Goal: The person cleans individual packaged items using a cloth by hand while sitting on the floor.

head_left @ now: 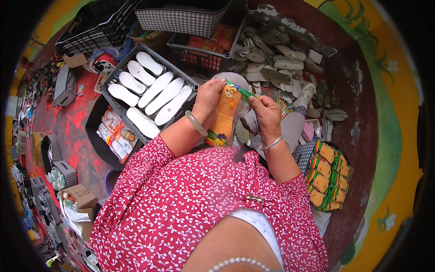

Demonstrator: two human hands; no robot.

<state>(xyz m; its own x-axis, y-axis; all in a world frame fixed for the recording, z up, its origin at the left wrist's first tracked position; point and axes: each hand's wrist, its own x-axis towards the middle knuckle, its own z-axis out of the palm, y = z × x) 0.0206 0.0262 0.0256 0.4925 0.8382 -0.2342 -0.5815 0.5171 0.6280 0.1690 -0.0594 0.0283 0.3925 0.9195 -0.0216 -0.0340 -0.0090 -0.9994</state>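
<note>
In front of my chest hangs a clear plastic packet (226,115) with an orange, towel-like insole inside and green and yellow print at its ends. My left hand (210,103) is closed on the packet's upper left edge, with thumb and fingers pressed together. At the upper right corner, my right hand (266,113) pinches the green strip, which looks stretched between the two hands. Whether the packet's mouth is sealed or parted I cannot tell. To the left, white insoles (156,93) lie in rows in a dark grey crate (108,85).
At the right, a checked basket (304,155) holds several packed orange insoles (321,167). Loose grey and white insoles (281,63) are heaped at the far right. A black bin (97,144) with printed packets stands at the left. Checked and black crates (181,20) line the back.
</note>
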